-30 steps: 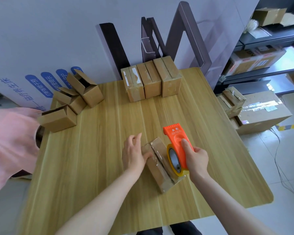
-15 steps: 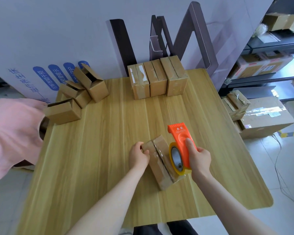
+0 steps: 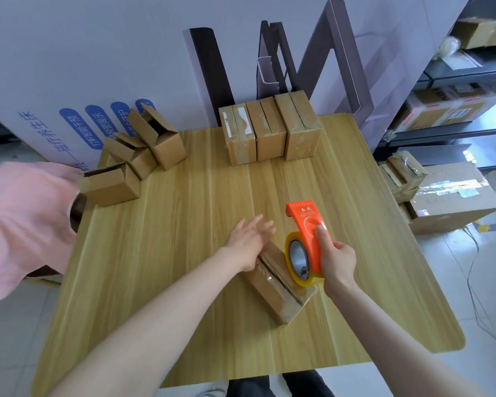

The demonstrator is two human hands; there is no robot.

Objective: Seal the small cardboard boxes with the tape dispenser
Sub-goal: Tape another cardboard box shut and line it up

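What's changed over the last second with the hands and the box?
The left hand let go of the far end of the box: its fingers, curled round it before, now stretch out straight. The right hand still grips the tape dispenser over the box. The sealed boxes and open boxes stayed put.

Pale wooden table [image 3: 155, 267], pink fabric [image 3: 20, 224] at its left edge, large floor carton [image 3: 455, 196] beside dark shelving [image 3: 441, 132] on the right

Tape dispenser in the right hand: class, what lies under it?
A small cardboard box lies on the wooden table under the tape dispenser, with clear tape on its top. The roll and the right hand cover part of that top; the left hand hides its far end.
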